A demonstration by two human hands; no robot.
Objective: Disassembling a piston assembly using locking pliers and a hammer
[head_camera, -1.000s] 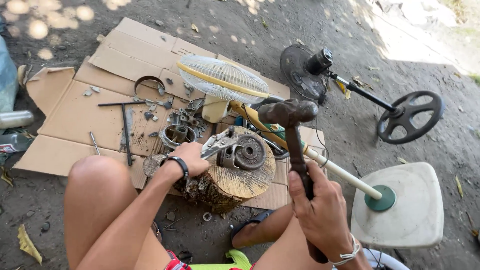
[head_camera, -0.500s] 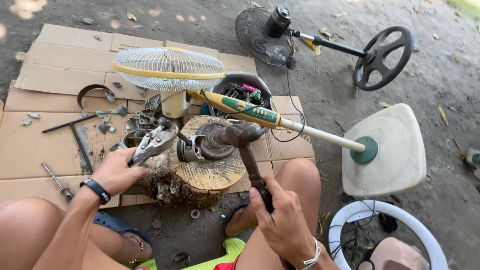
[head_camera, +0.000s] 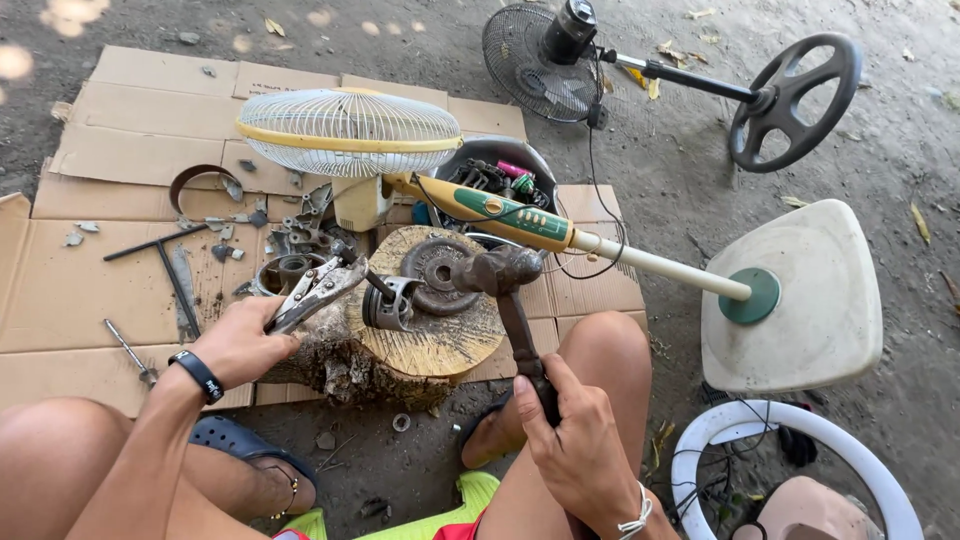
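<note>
My left hand (head_camera: 238,345) grips locking pliers (head_camera: 315,290) whose jaws clamp a small metal motor part (head_camera: 390,303) on top of a tree-stump block (head_camera: 420,340). My right hand (head_camera: 575,445) is closed round the dark handle of a rusty hammer (head_camera: 497,272), its head held just above the stump beside a round rusty disc (head_camera: 437,268). A black band sits on my left wrist, a white bracelet on my right.
A cream pedestal fan (head_camera: 350,132) lies tipped across flattened cardboard (head_camera: 130,150), its pole running to a white base (head_camera: 800,300). A black fan (head_camera: 545,55) lies behind. Metal bowl of tools (head_camera: 495,165), scattered scrap parts (head_camera: 290,235), a white ring (head_camera: 760,440).
The view has swung left and down. The hammer head has come down from raised to just above the stump, next to the clamped part. My left hand keeps holding the pliers.
</note>
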